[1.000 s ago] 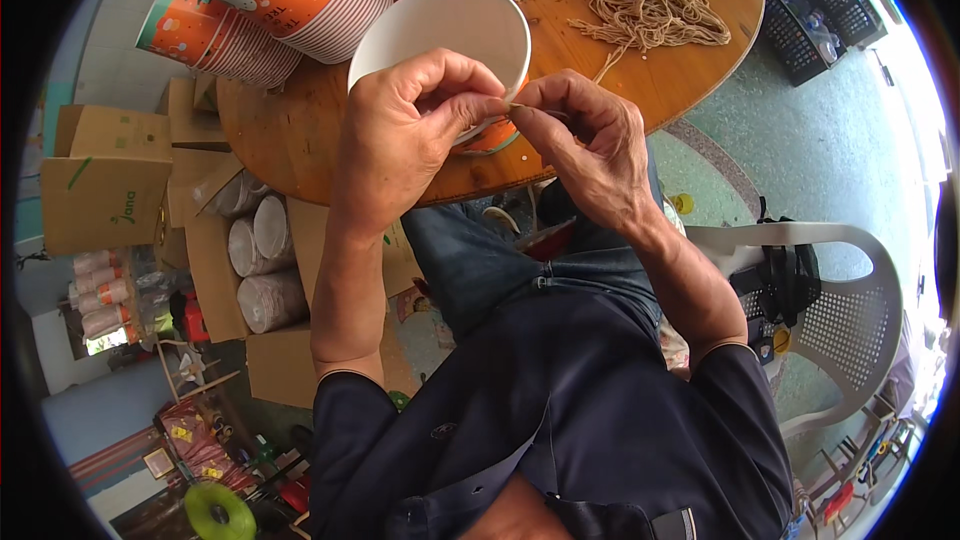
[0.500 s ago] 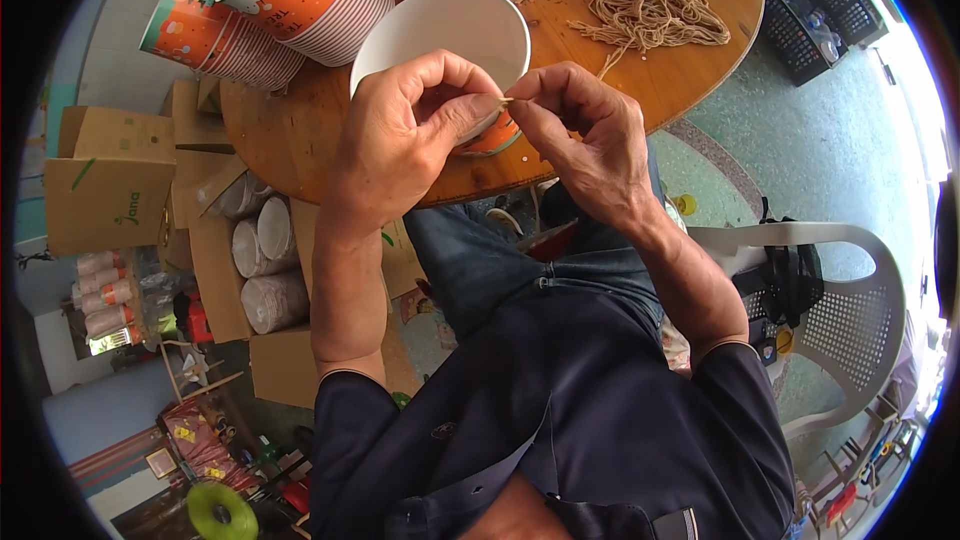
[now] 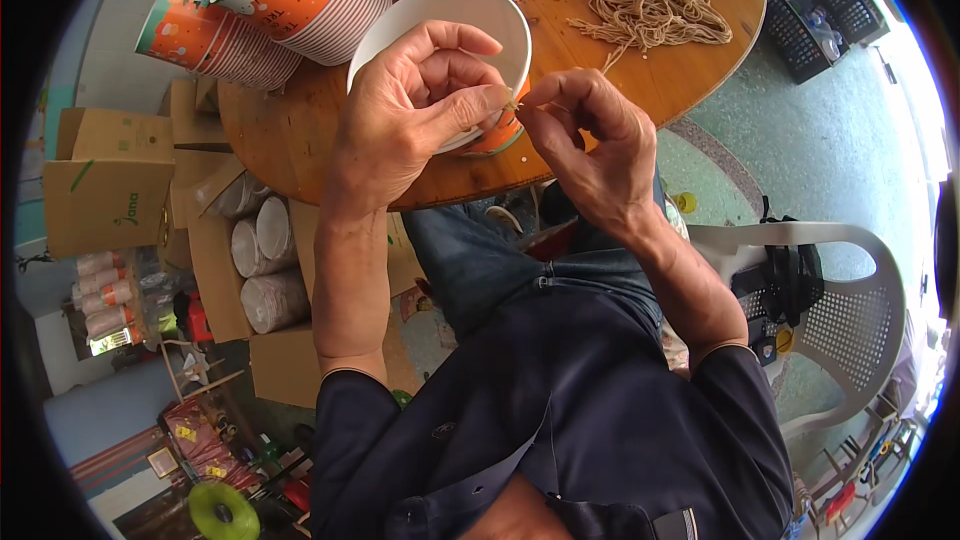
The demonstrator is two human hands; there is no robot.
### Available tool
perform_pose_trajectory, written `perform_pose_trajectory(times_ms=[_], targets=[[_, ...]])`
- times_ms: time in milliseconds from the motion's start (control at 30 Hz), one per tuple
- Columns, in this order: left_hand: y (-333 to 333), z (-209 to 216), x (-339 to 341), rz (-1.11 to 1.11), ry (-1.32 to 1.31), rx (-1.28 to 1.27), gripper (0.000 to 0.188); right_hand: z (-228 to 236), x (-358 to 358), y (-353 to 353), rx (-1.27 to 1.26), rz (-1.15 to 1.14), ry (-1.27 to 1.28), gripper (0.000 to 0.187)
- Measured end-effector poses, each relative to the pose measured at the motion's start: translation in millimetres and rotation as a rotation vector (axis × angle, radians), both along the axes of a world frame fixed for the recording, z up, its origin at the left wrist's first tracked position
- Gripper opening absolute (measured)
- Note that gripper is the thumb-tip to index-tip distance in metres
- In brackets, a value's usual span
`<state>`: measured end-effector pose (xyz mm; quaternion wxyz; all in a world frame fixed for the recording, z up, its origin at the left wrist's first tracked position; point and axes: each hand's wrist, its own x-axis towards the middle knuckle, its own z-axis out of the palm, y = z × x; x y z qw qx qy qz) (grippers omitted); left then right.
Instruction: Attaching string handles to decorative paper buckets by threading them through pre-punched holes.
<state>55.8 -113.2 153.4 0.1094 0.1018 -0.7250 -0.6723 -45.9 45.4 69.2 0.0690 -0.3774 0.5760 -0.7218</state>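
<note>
- Paper tub (image 3: pixel 455 8), white inside, orange outside: it is by the near edge of my wooden table (image 3: pixel 290 150), partly hidden by my hands. I judge it light and stiff-walled but easy to dent; the rim should be the firmest hold.
- Farthest left, toward the table's left edge, nested stacks of orange tubs (image 3: pixel 310 2) lean over. I expect more weight there and some sliding, so both palms around the sides would suit.
- My left hand (image 3: pixel 405 115) is in front of the tub, fingers curled, forefinger lifted, thumb tip beside a tan strand (image 3: pixel 513 107). Whether it pinches the strand I can't tell; the piece is tiny here.
- My right hand (image 3: pixel 595 140) has thumb and forefinger closed on the strand, which is probably soft, limp and prone to fraying: best held close to its end.
- Toward the table's right edge, a loose cord bundle (image 3: pixel 650 5) looks light but tangly; take one end.
</note>
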Motion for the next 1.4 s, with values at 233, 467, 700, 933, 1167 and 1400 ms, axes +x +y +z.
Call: perform_pose_trajectory(times_ms=[233,467,700,933,1167,1400], targets=[[4.5,5.2,-1.0,0.006,-0.047,0.034,0.030,9.2,-0.6,6.9,0.068,-0.104,0.260,0.017],[12.5,6.2,-3.6,0.066,-0.102,-0.123,0.030,7.0,-1.3,5.6,0.065,-0.229,0.397,0.016],[11.0,6.0,-1.6,0.074,-0.110,-0.142,0.030,7.6,-2.9,8.2,0.062,-0.171,0.251,0.009],[3.7,-0.5,5.4,0.075,-0.049,-0.214,0.021,7.3,-7.3,12.0,0.184,-0.095,-0.077,0.010],[10.6,5.5,5.9,0.061,-0.048,-0.544,0.017,15.0,-11.7,11.7,0.217,-0.049,-0.232,0.015],[17.1,-2.8,4.0,0.123,0.000,-0.883,0.013,17.0,-16.8,11.7,0.177,0.017,0.107,0.010]])
